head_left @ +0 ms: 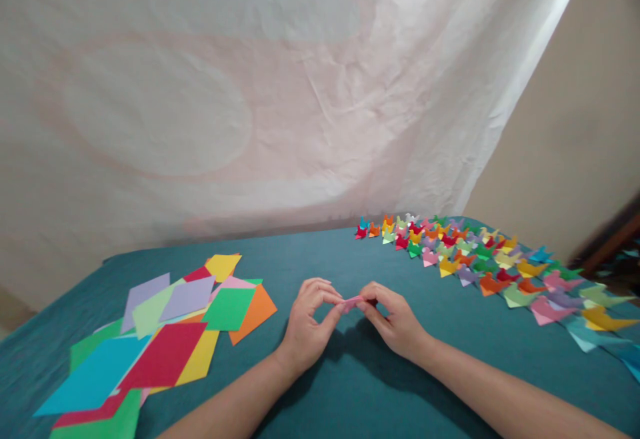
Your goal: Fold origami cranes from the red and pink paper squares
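Observation:
A small folded piece of pink paper (353, 302) is held just above the table between my two hands. My left hand (313, 315) pinches its left end between thumb and fingers. On the other end, the thumb and index finger of my right hand (393, 315) are closed. Much of the paper is hidden by my fingertips, so its folded shape cannot be made out.
Loose coloured paper sheets (170, 352) lie overlapping on the left of the teal-covered table (310, 255). Rows of folded paper birds (467, 275) in several colours stand along the right side. A pale sheet of fabric (280, 105) hangs behind the table.

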Motion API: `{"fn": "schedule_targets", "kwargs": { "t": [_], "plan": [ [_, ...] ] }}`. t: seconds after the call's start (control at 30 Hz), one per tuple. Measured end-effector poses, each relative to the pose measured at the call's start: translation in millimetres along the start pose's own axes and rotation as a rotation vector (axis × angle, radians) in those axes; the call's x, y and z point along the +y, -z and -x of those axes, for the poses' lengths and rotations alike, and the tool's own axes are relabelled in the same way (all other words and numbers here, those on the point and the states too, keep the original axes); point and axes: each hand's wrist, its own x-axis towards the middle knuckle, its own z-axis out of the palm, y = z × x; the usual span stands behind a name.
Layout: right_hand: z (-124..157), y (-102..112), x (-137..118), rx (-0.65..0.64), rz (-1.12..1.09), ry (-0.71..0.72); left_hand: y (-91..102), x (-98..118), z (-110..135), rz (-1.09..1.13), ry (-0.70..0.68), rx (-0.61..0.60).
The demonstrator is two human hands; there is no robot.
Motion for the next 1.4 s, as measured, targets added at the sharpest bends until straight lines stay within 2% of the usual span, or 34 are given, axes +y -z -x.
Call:
{"fn": "schedule_targets", "kwargs": {
  "t": [0.37,0.63,0.87,1.17,1.4],
  "plan": [
    [2,0,-10,-0.040,-0.016,-0.040,0.1,0,0,0.050,0.039,-0.072],
    [2,-4,-16,-0.016,-0.069,-0.106,-1.1,6,-1,0.126,0.139,-0.082],
    [2,-7,-18,-0.070,-0.060,-0.191,-1.9,6,1,0.153,0.211,-0.107],
    [1,-7,-10,-0.041,-0.071,-0.245,-5.5,-7,0,0.189,0.401,-0.117],
    [-1,-6,-8,-0.052,-0.105,-0.330,-6.5,-11,1,0.229,0.495,-0.098]
  ]
}}
